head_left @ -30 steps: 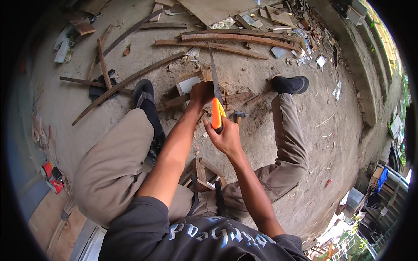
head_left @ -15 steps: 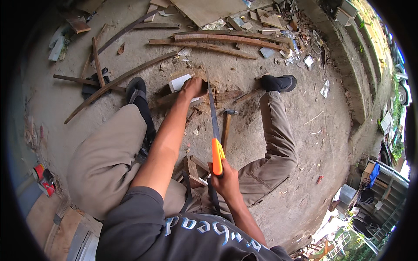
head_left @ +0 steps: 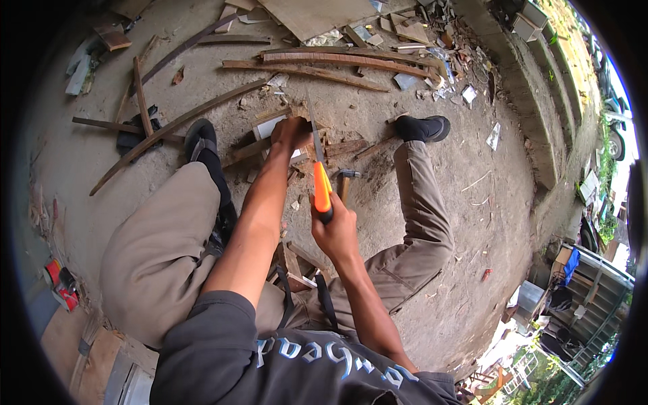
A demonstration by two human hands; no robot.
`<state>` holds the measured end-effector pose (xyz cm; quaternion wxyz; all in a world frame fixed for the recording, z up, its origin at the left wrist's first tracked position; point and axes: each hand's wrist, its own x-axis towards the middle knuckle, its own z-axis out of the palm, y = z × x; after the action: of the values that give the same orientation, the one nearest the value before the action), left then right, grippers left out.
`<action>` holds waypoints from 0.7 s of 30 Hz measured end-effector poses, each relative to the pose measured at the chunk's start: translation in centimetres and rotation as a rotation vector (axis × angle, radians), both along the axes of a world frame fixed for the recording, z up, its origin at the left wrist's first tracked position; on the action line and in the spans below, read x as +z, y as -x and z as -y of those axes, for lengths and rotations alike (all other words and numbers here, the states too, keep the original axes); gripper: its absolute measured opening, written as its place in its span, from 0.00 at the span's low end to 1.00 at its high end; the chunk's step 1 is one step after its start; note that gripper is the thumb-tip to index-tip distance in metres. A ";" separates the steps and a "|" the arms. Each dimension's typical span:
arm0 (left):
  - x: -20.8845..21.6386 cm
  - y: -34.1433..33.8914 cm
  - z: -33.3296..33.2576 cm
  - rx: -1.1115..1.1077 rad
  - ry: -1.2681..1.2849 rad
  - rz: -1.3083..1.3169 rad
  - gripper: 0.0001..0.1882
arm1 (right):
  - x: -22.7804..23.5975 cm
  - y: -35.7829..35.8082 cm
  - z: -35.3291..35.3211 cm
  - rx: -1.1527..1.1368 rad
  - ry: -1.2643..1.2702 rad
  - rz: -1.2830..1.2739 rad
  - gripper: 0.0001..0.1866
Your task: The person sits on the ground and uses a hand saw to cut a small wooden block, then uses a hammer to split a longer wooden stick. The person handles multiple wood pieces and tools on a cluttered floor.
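Observation:
My right hand (head_left: pixel 336 229) is closed round the orange and black handle of a handsaw (head_left: pixel 322 185). The saw's narrow blade points away from me and crosses the wood just right of my left hand. With its fingers curled, my left hand (head_left: pixel 291 132) grips a wooden piece (head_left: pixel 246 152) beside the blade; the fingertips are in shadow. Under and beside that hand lies a white-faced block (head_left: pixel 268 127) with wooden edges. A short wood offcut (head_left: pixel 345 147) sits right of the blade. Close to the saw handle is a hammer (head_left: pixel 349 174), its shaft partly hidden by my right hand.
Long wooden strips (head_left: pixel 182 125) lie on the dirt floor at the left, and more boards (head_left: pixel 337 61) lie farther off. My shod feet are spread either side of the work. Scrap wood (head_left: pixel 297 260) lies between my legs. Concrete steps (head_left: pixel 520 101) rise at the right.
My right hand has pushed the saw forward, away from me, so its handle is now nearer my left hand. My left hand keeps its place on the wood. The whole view has shifted slightly.

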<state>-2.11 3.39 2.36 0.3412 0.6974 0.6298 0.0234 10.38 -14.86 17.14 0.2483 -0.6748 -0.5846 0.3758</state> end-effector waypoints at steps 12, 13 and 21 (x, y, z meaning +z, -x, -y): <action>-1.2 -0.6 -0.7 0.168 -0.014 -0.016 0.16 | 1.1 1.2 -4.0 0.001 -0.013 -0.015 0.10; -1.5 -0.4 -0.4 0.135 -0.020 -0.032 0.16 | 1.3 1.2 -3.1 0.004 -0.009 0.025 0.10; -5.7 -0.1 -0.8 0.106 -0.096 -0.072 0.17 | 5.7 -1.4 5.2 0.035 -0.026 -0.036 0.07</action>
<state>-2.00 4.18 -3.38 0.2827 0.6789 0.6760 0.0467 11.76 -20.02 22.84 0.2610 -0.6541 -0.5966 0.3847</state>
